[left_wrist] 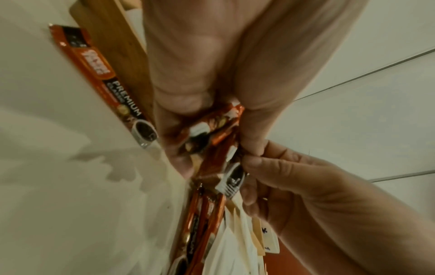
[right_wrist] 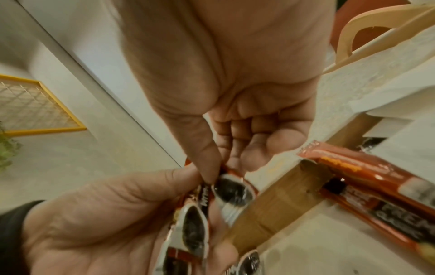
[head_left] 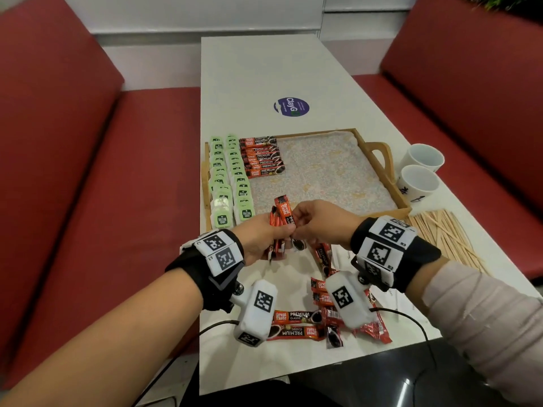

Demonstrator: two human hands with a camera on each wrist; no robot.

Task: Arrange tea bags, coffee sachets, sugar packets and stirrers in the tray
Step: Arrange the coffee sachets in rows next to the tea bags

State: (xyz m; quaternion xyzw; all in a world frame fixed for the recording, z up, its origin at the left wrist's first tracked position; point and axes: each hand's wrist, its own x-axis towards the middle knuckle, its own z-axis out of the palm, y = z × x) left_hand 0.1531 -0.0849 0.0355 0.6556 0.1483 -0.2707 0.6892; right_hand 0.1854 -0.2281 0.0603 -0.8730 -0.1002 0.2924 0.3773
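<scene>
A wooden tray (head_left: 395,189) with a patterned liner lies mid-table. Green tea bags (head_left: 232,177) fill two rows at its left, and red coffee sachets (head_left: 263,157) are stacked beside them. My left hand (head_left: 264,239) grips a bunch of coffee sachets (head_left: 279,227) just above the tray's near edge. My right hand (head_left: 317,224) pinches one sachet (right_wrist: 231,191) of that bunch between thumb and forefinger. More loose sachets (head_left: 293,324) lie on the table near me. Wooden stirrers (head_left: 443,236) lie in a pile to the right of the tray.
Two white cups (head_left: 420,171) stand at the table's right edge beyond the stirrers. A purple sticker (head_left: 291,106) marks the white table (head_left: 264,69) behind the tray. Red bench seats (head_left: 88,171) flank both sides. Cables run from the wrist cameras off the near edge.
</scene>
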